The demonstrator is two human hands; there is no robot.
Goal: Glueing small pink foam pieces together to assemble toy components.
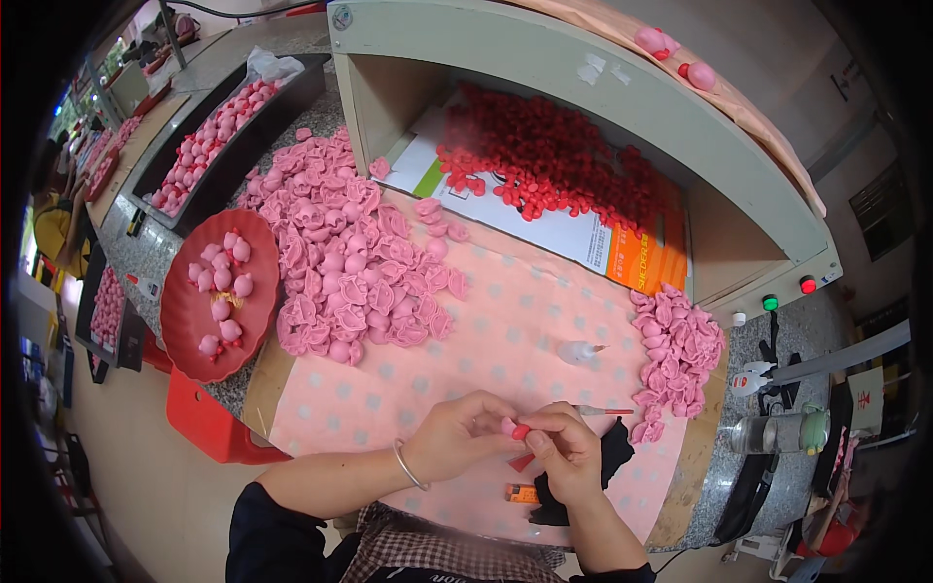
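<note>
Our left hand (465, 432) and right hand (567, 449) pinch one small pink piece (509, 427) with a red part (522, 431). We judge most remains: few finished figures (224, 282) fill the red tray (185, 321), while big pink heaps (340, 262) wait.

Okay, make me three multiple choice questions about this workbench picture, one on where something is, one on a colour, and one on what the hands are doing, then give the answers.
1. Where does the red oval tray lie?
A. left of the big pink heap
B. inside the open box
C. on the black cloth

2. What colour are the small parts piled inside the open box?
A. pink
B. red
C. green

3. What are the hands doing?
A. resting flat on the cloth
B. both pinching one small pink and red piece
C. lifting the tray

Answers:
1 A, the tray sits at the left of the pink heap.
2 B, that pile is red.
3 B, the left hand and right hand meet at the small piece.
</note>
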